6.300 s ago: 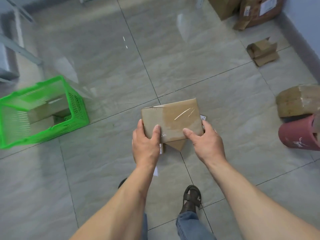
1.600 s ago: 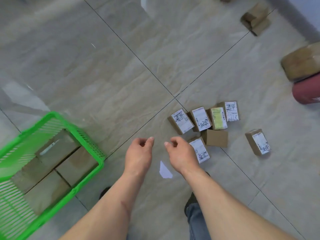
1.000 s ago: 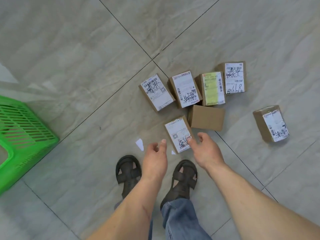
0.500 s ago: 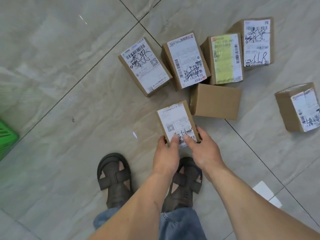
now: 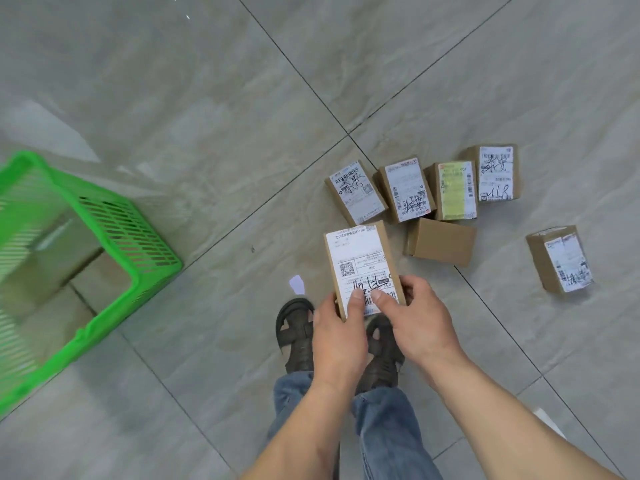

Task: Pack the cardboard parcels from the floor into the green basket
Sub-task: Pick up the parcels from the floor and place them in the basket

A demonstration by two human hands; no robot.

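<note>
Grey glossy floor tiles [image 5: 180, 98] with dark grout lines filled the view. Above them a small cardboard parcel [image 5: 362, 268] with a white shipping label was held up off the floor, label facing the camera. The left hand [image 5: 341, 337] gripped its near left edge with the thumb pressed on the label, and the right hand [image 5: 414, 323] gripped its near right edge, thumb also on the label, fingers curled behind.

Just beyond the held parcel, a row of four labelled parcels [image 5: 424, 188] lay on the floor, close together, one bearing a yellow label. A plain unlabelled box [image 5: 441, 241] lay just below that row, and another labelled parcel [image 5: 559, 259] lay apart to the right.

To the left stood the green basket [image 5: 138, 233], well apart from the hands, with larger cardboard parcels [image 5: 52, 261] already inside, blurred. A small white paper scrap [image 5: 297, 284] lay on the floor between basket and held parcel. Dark sandals [image 5: 296, 332] and blue jeans [image 5: 384, 434] showed beneath the hands.
</note>
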